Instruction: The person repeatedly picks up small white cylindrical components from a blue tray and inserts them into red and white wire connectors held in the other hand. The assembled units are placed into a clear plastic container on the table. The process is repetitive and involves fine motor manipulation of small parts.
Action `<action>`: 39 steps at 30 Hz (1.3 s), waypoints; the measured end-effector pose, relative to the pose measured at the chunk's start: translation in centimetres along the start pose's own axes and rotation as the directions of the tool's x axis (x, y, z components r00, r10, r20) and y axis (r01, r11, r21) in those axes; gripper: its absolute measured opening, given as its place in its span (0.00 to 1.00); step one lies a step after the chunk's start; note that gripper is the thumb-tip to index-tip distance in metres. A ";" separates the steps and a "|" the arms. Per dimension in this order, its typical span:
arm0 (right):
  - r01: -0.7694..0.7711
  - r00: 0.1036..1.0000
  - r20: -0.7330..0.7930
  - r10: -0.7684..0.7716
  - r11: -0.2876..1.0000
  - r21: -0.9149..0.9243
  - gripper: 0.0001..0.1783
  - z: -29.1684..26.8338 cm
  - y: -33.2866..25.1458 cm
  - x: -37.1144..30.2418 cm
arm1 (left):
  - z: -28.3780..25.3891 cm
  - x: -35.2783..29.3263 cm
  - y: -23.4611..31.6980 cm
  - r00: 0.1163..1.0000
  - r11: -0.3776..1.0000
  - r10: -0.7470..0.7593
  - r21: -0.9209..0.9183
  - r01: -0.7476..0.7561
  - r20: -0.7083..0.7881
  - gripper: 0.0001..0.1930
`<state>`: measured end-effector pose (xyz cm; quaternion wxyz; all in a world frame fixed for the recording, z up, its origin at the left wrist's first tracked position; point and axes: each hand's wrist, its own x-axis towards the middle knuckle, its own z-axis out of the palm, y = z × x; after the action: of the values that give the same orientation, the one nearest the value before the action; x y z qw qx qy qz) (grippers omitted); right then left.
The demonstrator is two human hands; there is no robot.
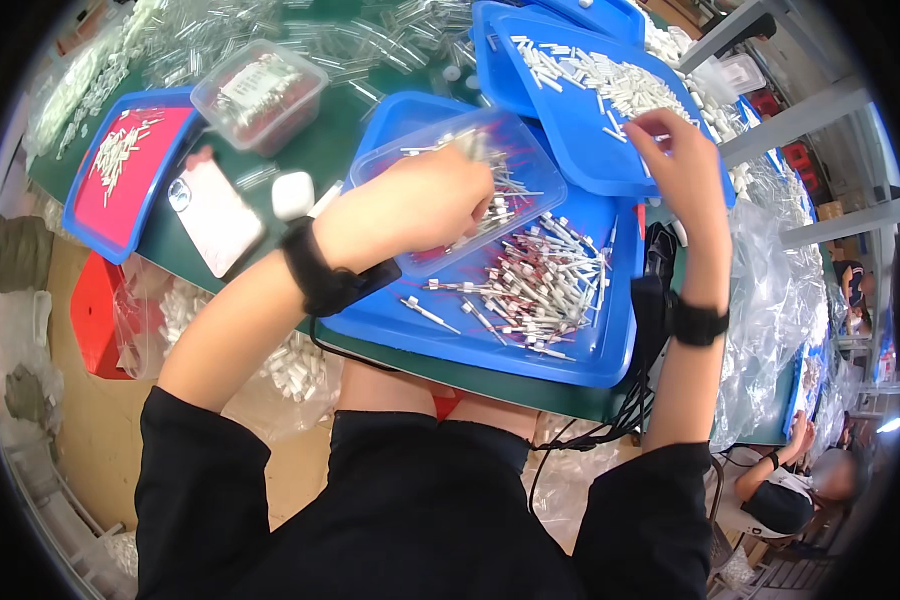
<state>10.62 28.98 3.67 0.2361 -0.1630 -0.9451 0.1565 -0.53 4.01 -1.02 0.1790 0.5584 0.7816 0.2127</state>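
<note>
My left hand [435,200] is closed, fingers curled under, over a clear plastic tub [538,170] of small white pieces with thin stems; whatever it grips is hidden. The tub rests in a blue tray [395,112]. In front of it lies a heap of white tubes with thin reddish stems [540,285]. At the upper right, my right hand [682,160] bends thumb and fingertips together above a second blue tray [580,165], beside its pile of short white tubes [625,85]. Anything in that pinch is too small to make out.
On the left of the green table [195,250] are a blue-rimmed red tray [150,190], a lidded clear box [260,95], a phone [215,215] and a white case [292,195]. Dark cables [655,370] hang at the near right edge. Another person [785,490] sits far right.
</note>
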 end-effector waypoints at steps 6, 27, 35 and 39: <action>0.022 0.976 0.219 -0.009 0.998 -0.060 0.13 3.0 2.8 3.1 | 0.5 -0.4 -1.2 0.967 0.988 0.130 -0.058 -0.146 -0.218 0.05; -0.140 0.990 0.133 0.048 0.458 0.878 0.11 -2.2 -9.5 -11.9 | 1.6 -8.4 6.2 0.754 0.307 -0.302 -0.809 -0.502 -0.583 0.07; 0.253 0.966 -0.095 -0.242 0.788 0.561 0.10 -3.8 -10.9 -11.4 | 0.8 -8.6 7.4 0.674 0.799 0.085 -0.353 -0.486 -0.734 0.20; 0.331 0.938 -0.090 -0.335 0.789 0.518 0.12 -3.3 -11.6 -11.2 | 0.8 -8.2 7.6 0.591 0.845 0.240 -0.133 -0.518 -0.770 0.18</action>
<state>18.88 14.99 6.37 0.2922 0.0773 -0.8806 0.3650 8.50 -1.51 2.68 -0.1022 0.5421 0.5966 0.5829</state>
